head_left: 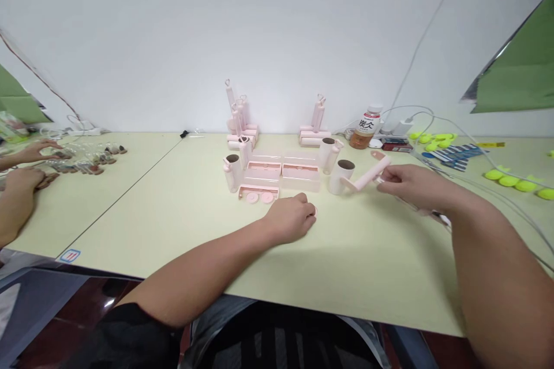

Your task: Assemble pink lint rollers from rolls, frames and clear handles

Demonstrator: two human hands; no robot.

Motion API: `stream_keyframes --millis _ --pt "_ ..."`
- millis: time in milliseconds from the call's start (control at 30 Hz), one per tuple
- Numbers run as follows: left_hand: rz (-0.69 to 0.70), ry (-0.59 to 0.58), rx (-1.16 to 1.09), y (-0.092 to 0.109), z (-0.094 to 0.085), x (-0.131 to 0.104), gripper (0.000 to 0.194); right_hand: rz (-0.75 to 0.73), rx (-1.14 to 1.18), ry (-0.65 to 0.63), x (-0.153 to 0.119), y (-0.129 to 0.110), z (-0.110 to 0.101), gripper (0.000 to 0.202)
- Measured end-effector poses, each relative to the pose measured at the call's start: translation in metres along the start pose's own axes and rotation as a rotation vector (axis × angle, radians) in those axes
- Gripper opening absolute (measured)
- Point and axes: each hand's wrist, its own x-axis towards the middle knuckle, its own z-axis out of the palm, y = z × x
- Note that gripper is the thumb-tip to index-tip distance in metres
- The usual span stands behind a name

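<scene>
My left hand (291, 219) rests on the table with its fingers curled down. The pale pink rim of a small round piece (316, 213) peeks out at its fingertips; the rest is hidden. To the right, my right hand (405, 185) pinches a pink plastic lint roller part (367, 176), tilted just above the table. A white paper roll (341, 177) stands upright beside that part, with another roll (327, 153) behind it. Left of these lie clear-lidded pink boxes (300, 170) and two pink discs (259, 198).
Pink roller handles stand in groups at the back left (242, 118) and back centre (319, 115). A brown-filled bottle (366, 128), cables, blue strips (459, 154) and yellow-green pieces (526, 184) lie rightward. At far left, another person's hands (26, 176) handle small clear-wrapped items (93, 158).
</scene>
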Motion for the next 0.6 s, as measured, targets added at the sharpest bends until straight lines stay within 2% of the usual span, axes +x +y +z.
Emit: stream_keyframes --millis 100,167,300,367,433,500,533,600 --pt "-0.032 0.046 0.017 -0.001 -0.001 -0.004 0.031 -0.011 0.134 0.065 -0.012 -0.010 -0.004 0.034" --pt "-0.059 0.052 0.036 -0.001 0.000 -0.006 0.031 -0.070 0.196 0.073 -0.018 -0.017 -0.004 0.032" --pt "-0.072 0.029 0.016 -0.002 0.000 -0.007 0.029 -0.289 0.289 0.025 -0.024 -0.026 0.002 0.025" --pt "-0.076 0.074 -0.053 -0.004 -0.001 -0.006 0.028 -0.406 0.274 -0.019 -0.023 -0.029 0.009 0.027" --pt "-0.092 0.183 -0.199 -0.008 -0.004 -0.006 0.027 -0.498 0.224 -0.099 -0.021 -0.033 0.019 0.028" --pt "-0.089 0.285 -0.455 -0.012 -0.009 -0.006 0.025 -0.566 0.210 -0.220 -0.019 -0.040 0.032 0.029" --pt "-0.072 0.300 -0.617 -0.014 -0.011 -0.007 0.025 -0.603 0.225 -0.280 -0.019 -0.043 0.040 0.030" --pt "-0.012 0.248 -0.933 -0.016 -0.016 -0.009 0.029 -0.683 0.250 -0.360 -0.018 -0.051 0.053 0.032"
